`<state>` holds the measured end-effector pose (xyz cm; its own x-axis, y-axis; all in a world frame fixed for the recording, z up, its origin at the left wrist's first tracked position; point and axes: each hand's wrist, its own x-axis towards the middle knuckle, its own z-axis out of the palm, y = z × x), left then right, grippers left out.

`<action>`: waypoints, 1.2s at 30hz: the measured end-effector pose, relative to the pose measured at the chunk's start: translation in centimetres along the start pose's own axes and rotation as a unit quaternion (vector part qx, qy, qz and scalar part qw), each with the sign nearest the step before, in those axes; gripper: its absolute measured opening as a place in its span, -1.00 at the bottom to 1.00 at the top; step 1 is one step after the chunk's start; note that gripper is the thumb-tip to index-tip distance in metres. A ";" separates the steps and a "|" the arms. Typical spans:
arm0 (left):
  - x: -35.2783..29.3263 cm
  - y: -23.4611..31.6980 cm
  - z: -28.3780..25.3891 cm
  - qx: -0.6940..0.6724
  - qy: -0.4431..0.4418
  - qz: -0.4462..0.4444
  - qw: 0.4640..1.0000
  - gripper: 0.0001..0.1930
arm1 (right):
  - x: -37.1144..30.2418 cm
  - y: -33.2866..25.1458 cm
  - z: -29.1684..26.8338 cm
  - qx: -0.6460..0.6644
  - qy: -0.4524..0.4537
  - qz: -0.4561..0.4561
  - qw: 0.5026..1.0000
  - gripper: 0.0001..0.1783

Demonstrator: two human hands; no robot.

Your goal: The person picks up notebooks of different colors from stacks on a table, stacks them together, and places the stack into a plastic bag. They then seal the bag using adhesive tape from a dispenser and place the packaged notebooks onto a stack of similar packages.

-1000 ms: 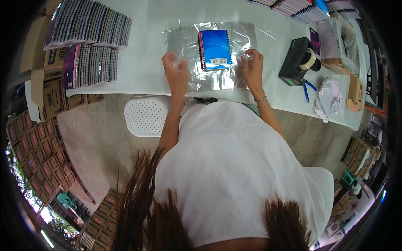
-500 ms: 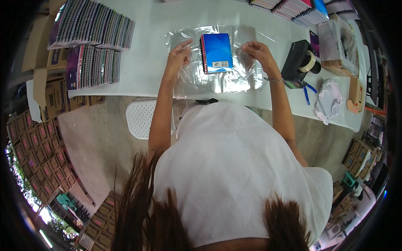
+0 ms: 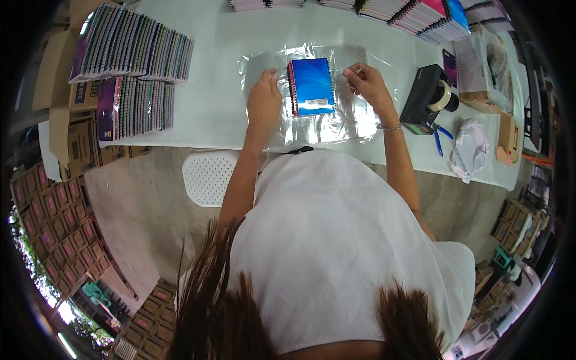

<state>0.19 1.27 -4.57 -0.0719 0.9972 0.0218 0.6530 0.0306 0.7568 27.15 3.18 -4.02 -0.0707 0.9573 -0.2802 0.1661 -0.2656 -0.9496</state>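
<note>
A small blue spiral notebook (image 3: 312, 87) lies upright on a clear plastic sheet (image 3: 318, 127), with a red and a dark coil edge showing at its left side, so more than one notebook seems stacked there. My left hand (image 3: 264, 101) is over the sheet left of the notebook, back upward, its fingers curled and partly hidden. To the right, my right hand (image 3: 368, 87) holds thumb and fingers pinched together over the sheet, seemingly on the film. Neither hand touches the notebook.
Stacked spiral notebooks (image 3: 135, 48) stand at the left by open cardboard boxes (image 3: 78, 138); more notebooks (image 3: 414, 18) line the far edge. At the right are a black tape dispenser (image 3: 423, 96), blue pliers (image 3: 440, 138) and crumpled white paper (image 3: 470, 150). A white stool (image 3: 207, 180) stands below.
My left hand has moved down and slightly right and turned its back upward. My right hand stays pinched near the same place. The whole view has shifted slightly.
</note>
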 end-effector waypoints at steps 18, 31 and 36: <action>0.9 4.7 4.4 0.116 -0.058 -0.005 0.992 -0.79 | 0.1 -1.1 7.6 -0.269 0.073 -0.055 0.959 -0.79; 1.9 4.8 4.3 0.114 -0.124 -0.015 0.986 -0.86 | 0.3 -1.2 9.2 -0.313 0.082 -0.064 0.944 -0.83; 3.5 1.8 -0.1 0.082 -0.197 0.179 0.960 -0.78 | 0.4 -1.1 9.1 -0.314 0.096 -0.075 0.941 -0.84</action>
<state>0.99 4.81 -3.07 0.4493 0.8933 -0.0118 0.6946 -0.3410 0.6334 17.95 2.85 -4.34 0.0297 0.9976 -0.0618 0.7220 -0.0642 -0.6889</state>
